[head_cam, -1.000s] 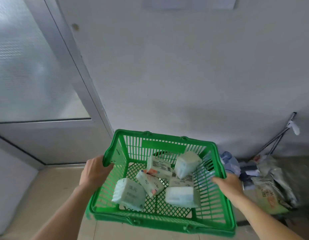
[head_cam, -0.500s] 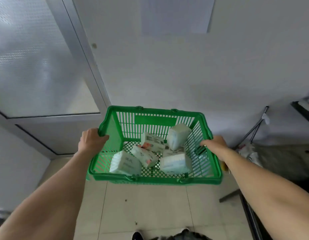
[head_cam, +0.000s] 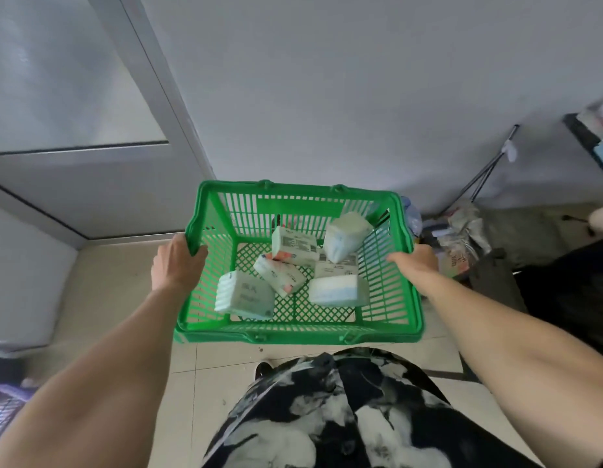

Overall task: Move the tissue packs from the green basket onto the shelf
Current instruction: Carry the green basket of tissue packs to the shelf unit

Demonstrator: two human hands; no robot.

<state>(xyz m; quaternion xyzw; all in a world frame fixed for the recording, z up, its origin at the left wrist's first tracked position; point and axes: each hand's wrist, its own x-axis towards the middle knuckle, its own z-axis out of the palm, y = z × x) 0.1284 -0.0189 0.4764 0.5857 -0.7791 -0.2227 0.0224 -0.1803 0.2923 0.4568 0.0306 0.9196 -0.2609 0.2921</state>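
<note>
I hold a green basket (head_cam: 293,334) in the air in front of my body, above a tiled floor. My left hand (head_cam: 173,261) grips its left rim and my right hand (head_cam: 416,263) grips its right rim. Several tissue packs lie loose inside: a pale green pack (head_cam: 244,295) at the front left, a white and blue pack (head_cam: 337,290) at the front right, a pack with red print (head_cam: 280,275) in the middle, and a pack (head_cam: 345,234) leaning at the back right. A dark shelf edge (head_cam: 587,140) shows at the far right.
A grey wall stands straight ahead, with a metal-framed glass door (head_cam: 73,106) at the left. Bags and clutter (head_cam: 459,234) lie on the floor at the right, under thin metal rods (head_cam: 489,170) leaning on the wall. My patterned clothing fills the bottom.
The basket has been lifted from near the floor and drawn toward my body. The view has tilted down, and the shelf edge has come into sight at the right.
</note>
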